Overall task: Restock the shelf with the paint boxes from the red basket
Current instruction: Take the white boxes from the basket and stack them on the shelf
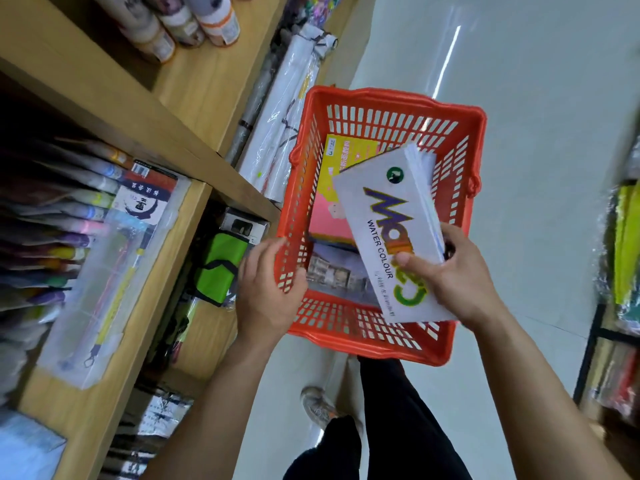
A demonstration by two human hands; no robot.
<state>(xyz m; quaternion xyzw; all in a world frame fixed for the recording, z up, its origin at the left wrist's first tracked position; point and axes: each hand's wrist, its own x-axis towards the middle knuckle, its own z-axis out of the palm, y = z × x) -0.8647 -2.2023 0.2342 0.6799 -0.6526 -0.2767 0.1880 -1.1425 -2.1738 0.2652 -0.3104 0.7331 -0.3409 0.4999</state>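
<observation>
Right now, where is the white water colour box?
The white water colour paint box is right of centre in the head view, held by the right hand above the red plastic basket.

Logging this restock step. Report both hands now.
Left hand: closed on the rim of the red basket.
Right hand: closed on the white water colour box, above the basket.

Bright, even overhead light, mirrored as a long white streak of glare on the pale floor. Deep shadow inside the wooden shelf at upper left, its contents dim there. Strong wide-angle bending toward the edges, straight boards leaning. Motion blur across the margins, worst at far right; sharper near the red basket, though still soft.
</observation>
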